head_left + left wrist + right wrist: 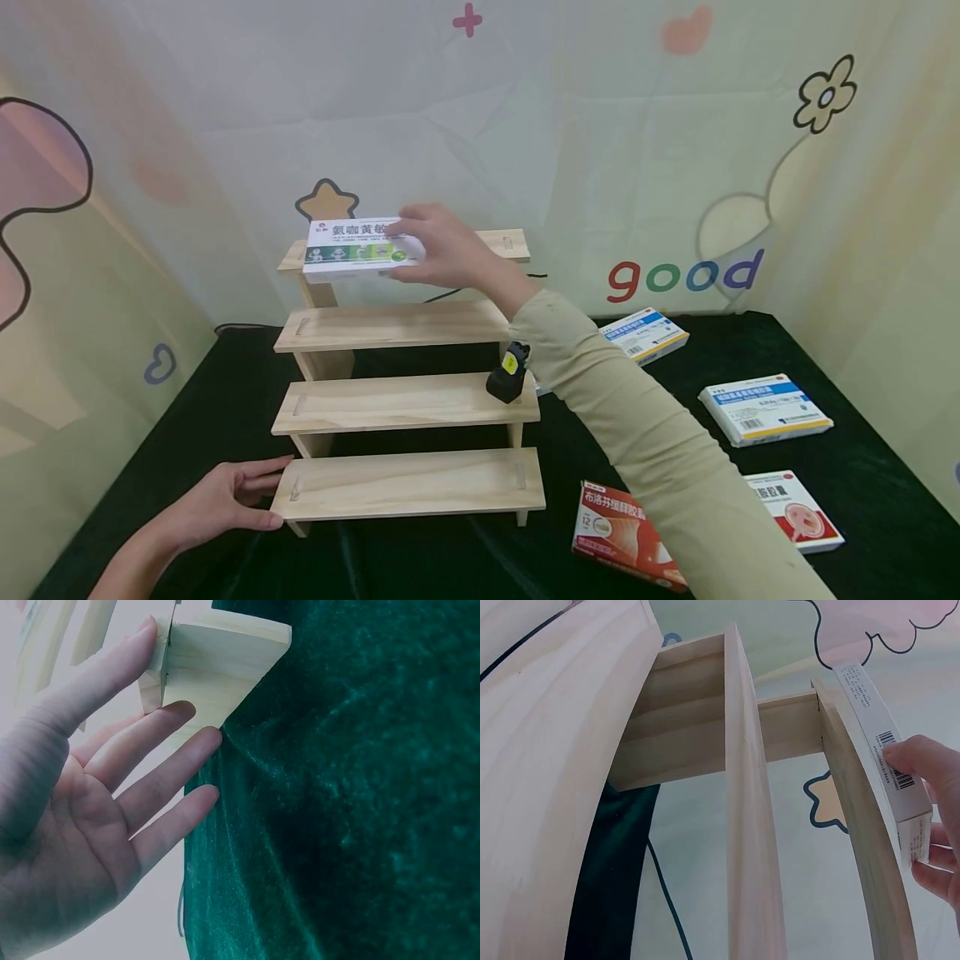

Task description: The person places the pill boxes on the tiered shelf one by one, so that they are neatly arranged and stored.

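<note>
A stepped wooden display rack stands on the dark cloth. My right hand grips the right end of a white medicine box with a green band, at the left part of the top shelf. In the right wrist view, the thumb presses the barcode side of the medicine box, which lies along the top board. Whether its underside fully rests on the board cannot be told. My left hand holds the left end of the lowest shelf, thumb at the front corner. In the left wrist view, the left hand's other fingers extend loosely beside the rack.
Right of the rack lie a red medicine box, a red-and-white box and two blue-and-white boxes, one nearer and one farther. A black wrist device sits at the right sleeve. A printed curtain hangs behind.
</note>
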